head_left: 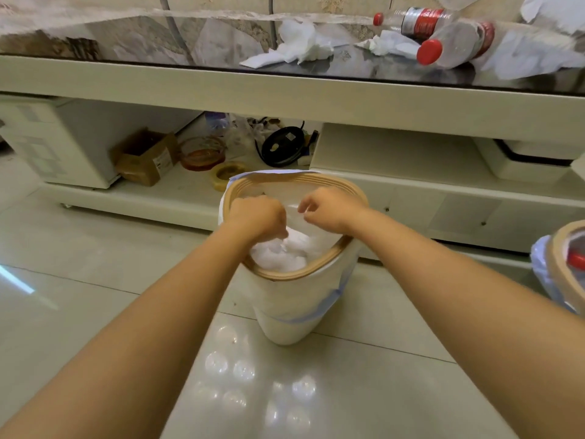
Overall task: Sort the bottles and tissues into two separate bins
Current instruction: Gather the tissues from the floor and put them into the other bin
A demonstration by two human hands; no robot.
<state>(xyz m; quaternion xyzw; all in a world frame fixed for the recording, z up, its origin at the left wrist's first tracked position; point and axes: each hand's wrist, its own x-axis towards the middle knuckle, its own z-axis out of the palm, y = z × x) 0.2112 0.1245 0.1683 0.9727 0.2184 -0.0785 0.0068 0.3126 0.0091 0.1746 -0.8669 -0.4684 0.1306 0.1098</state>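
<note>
A white bin with a tan rim (285, 275) stands on the floor, with crumpled white tissues (281, 255) inside it. My left hand (258, 217) is over its opening, fingers curled tight on the top of the tissue pile. My right hand (329, 209) hovers beside it over the bin, fingers loosely curled, nothing visible in them. On the dark countertop above lie two clear bottles with red caps (456, 45) (418, 22) and loose tissues (304, 42) (389, 42). A second bin (557, 270) at the right edge holds a red-capped bottle (576, 259).
The counter's cream front edge (285, 93) runs across above the bins. On the low shelf under it sit a cardboard box (145, 156), a tape roll (226, 175), a black round device (285, 147) and white appliances. Glossy tiled floor (253, 375) spreads in front.
</note>
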